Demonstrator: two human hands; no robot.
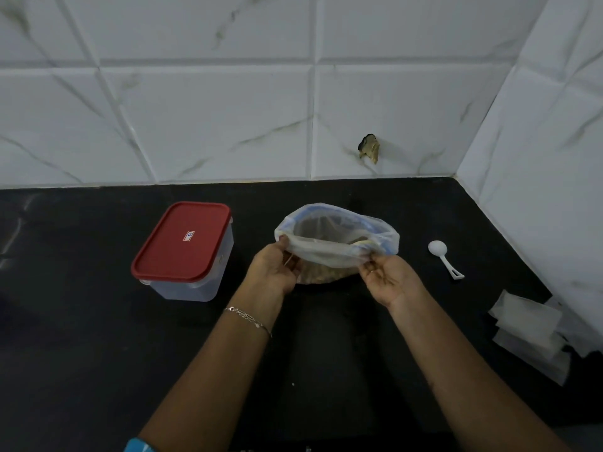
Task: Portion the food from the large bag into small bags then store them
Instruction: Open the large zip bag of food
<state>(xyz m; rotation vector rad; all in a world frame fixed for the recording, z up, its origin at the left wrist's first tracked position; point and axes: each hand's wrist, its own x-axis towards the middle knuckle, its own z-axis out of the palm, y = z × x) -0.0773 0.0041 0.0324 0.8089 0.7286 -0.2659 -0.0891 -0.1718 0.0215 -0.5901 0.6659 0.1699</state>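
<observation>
One clear container point(191, 282), red lid point(182, 241) seated on it, stands left on the black counter point(81, 321), apart from the hands.

Left hand point(272, 270): fingers curled, thumb and fingertips pinching the near-left rim of the large bag point(329, 252). Thin bracelet point(248, 316) on that wrist.

Large bag: centre of counter, resting on its base, mouth pulled wide between the two hands. Brownish food point(316, 276) shows through the plastic low in the bag; what kind, cannot tell.

Right hand point(388, 278): also curled, pinching the near-right rim.

White scoop point(444, 260): lies on the counter right of the bag, untouched. Small bags point(525, 324): flat stack near the right edge, well apart from the large bag, none seen open.

Judgement: portioning not yet begun; the mouth is being opened.

Risks:
- The bag is limp film and looks to hold its shape only by the two pinches. Freeing the right hand for the scoop could let the mouth fold shut or the bag slump sideways, spilling food.
- No small bag is open or near; a loaded scoop carried across the counter may drop food.
- The container is lidded, so storing needs a free hand first.
</observation>
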